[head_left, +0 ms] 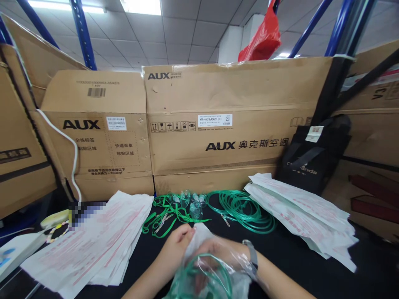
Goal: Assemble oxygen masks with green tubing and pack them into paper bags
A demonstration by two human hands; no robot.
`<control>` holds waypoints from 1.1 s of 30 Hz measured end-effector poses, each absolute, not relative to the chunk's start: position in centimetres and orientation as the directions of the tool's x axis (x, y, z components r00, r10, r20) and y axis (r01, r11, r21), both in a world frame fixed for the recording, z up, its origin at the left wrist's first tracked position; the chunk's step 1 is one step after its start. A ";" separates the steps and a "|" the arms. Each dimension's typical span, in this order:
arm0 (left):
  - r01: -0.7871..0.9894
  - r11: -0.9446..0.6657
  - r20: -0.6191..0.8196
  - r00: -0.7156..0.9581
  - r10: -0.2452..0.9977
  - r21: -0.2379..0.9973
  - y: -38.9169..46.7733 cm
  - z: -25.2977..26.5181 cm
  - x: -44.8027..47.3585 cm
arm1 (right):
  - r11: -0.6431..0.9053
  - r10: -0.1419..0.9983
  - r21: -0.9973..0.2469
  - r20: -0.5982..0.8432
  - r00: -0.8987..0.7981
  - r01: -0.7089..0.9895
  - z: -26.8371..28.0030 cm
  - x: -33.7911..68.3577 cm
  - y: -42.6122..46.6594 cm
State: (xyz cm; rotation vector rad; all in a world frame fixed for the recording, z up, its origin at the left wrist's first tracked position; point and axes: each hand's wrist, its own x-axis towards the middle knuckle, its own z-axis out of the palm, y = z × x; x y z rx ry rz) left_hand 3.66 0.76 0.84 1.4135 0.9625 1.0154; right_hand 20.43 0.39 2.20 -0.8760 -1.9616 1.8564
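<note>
My left hand (178, 245) pinches the upper left edge of a pouch (202, 234) with a white backing and a clear plastic front. My right hand (220, 251), a grey band at its wrist, reaches inside this pouch, seen through the film. Its fingers are bent around a coil of green tubing (218, 272) in the pouch, partly hidden by glare and the tubing. Beyond my hands lie another loose coil of clear green tubing (249, 211), several small clear green plastic pieces (195, 209) and bright green straps (170, 226) with metal clips.
Stacks of white pouches with red print lie left (102, 245) and right (305, 220) on the black table surface (149, 265). Large cardboard boxes (218, 99) wall off the back. A black bag (308, 162) leans at the right; a white cable (75, 153) hangs at the left.
</note>
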 end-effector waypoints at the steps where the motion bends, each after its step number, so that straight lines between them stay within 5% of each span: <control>1: -0.008 -0.052 0.052 0.277 0.959 0.999 1.1 0.9 3.2 | -0.061 0.659 -0.981 -0.179 -0.730 0.186 2.5 20.8 1.0; 6: -0.138 -0.016 0.025 0.065 0.998 0.990 2.6 1.3 0.4 | -0.139 0.945 -0.956 -0.051 -0.323 -0.258 3.8 22.6 2.8; 11: -0.209 -0.060 0.039 -0.102 0.994 0.976 2.5 2.1 -0.3 | -0.222 0.856 -0.918 -0.022 -0.517 -0.328 4.1 21.0 0.8; 15: -0.257 -0.032 0.021 -0.046 0.999 0.966 1.3 2.9 1.1 | -0.238 0.858 -0.909 -0.032 -0.512 -0.342 3.5 18.6 -0.6; 19: -0.307 0.116 -0.059 0.188 0.980 0.945 0.4 3.3 1.7 | -0.159 0.923 -0.929 -0.020 -0.385 -0.334 2.5 18.5 -0.1; 25: -0.282 0.159 -0.078 0.276 0.958 0.946 1.1 2.4 1.0 | -0.105 0.943 -0.987 -0.139 -0.303 0.124 2.7 19.9 0.8; 27: -0.288 0.192 -0.119 0.252 0.960 0.938 1.3 2.3 1.0 | -0.001 0.960 -0.959 -0.081 -0.269 0.285 3.9 20.8 0.7; 30: -0.353 0.249 -0.180 0.219 0.959 0.902 1.4 2.5 0.9 | 0.237 0.970 -0.824 0.225 -0.087 0.515 7.1 23.2 0.1; 33: -0.386 0.170 -0.128 0.132 0.983 0.906 1.2 2.7 1.1 | 0.293 0.758 -0.478 0.644 0.104 0.828 11.7 26.3 -1.4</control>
